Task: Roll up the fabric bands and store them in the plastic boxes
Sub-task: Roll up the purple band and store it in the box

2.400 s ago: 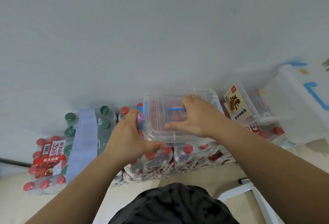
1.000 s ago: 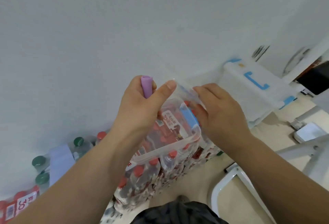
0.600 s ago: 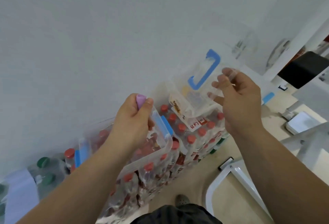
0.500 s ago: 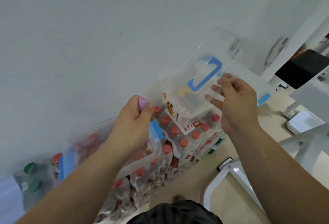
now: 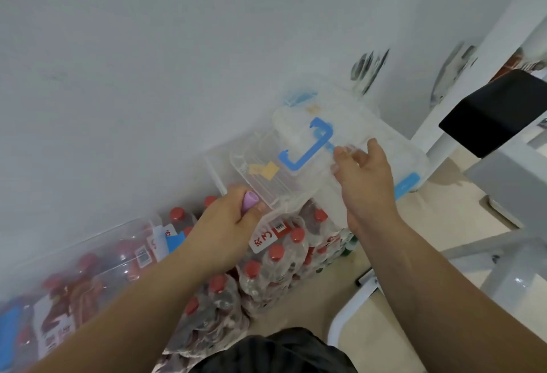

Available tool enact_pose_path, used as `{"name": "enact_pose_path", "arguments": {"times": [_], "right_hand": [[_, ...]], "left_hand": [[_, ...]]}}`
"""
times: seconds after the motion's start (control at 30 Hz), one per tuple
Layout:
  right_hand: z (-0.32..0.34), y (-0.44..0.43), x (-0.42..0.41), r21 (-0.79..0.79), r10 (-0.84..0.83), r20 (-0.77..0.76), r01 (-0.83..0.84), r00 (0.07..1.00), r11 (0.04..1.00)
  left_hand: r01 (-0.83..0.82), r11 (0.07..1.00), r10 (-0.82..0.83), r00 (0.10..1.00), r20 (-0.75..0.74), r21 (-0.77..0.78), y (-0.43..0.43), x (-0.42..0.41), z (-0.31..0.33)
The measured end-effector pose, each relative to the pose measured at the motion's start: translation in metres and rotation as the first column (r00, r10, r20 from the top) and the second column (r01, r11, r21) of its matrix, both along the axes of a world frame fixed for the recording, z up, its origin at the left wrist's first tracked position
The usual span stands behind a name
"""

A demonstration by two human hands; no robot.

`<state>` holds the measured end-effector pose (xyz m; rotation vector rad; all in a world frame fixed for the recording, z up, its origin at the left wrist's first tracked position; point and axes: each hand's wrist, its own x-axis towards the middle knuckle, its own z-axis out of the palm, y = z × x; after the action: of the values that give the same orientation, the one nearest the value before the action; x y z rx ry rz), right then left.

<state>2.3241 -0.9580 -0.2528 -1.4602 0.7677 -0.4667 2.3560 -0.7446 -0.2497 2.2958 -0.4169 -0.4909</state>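
My left hand (image 5: 228, 230) grips a rolled purple fabric band (image 5: 248, 200), whose end sticks up between thumb and fingers. My right hand (image 5: 365, 178) pinches the edge of a clear plastic lid (image 5: 266, 177) with a blue handle (image 5: 307, 150) and holds it tilted in the air. The open clear plastic box (image 5: 97, 257) with a blue clasp lies at lower left on the packs of bottles, partly behind my left forearm. Its inside is blurred.
Shrink-wrapped packs of red-capped bottles (image 5: 275, 266) stand along the white wall. A larger white storage box (image 5: 381, 147) with blue clasps sits behind the lid. A white metal frame (image 5: 349, 310) and a black panel (image 5: 497, 112) are at right.
My right hand has lifted the lid off the box and carried it up and to the right. My view has swung right, so the box now lies at lower left. The left hand still holds the roll.
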Motion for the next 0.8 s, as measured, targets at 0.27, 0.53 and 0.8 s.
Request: {"name": "enact_pose_path", "arguments": {"times": [0.27, 0.53, 0.8], "right_hand": [[0.000, 0.000, -0.026, -0.444, 0.177, -0.223, -0.261, 0.959, 0.857], [0.005, 0.050, -0.013, -0.722, 0.432, -0.147, -0.395, 0.890, 0.568], [0.000, 0.150, 0.004, -0.719, 0.653, -0.292, -0.610, 0.699, 0.332]], "left_hand": [[-0.050, 0.998, 0.048, 0.997, 0.059, 0.027, -0.008, -0.005, 0.005], [-0.186, 0.981, 0.190, 0.975, 0.111, -0.046, 0.037, -0.012, 0.011], [-0.409, 0.908, 0.417, 0.905, 0.083, -0.093, 0.153, -0.023, 0.010]]}}
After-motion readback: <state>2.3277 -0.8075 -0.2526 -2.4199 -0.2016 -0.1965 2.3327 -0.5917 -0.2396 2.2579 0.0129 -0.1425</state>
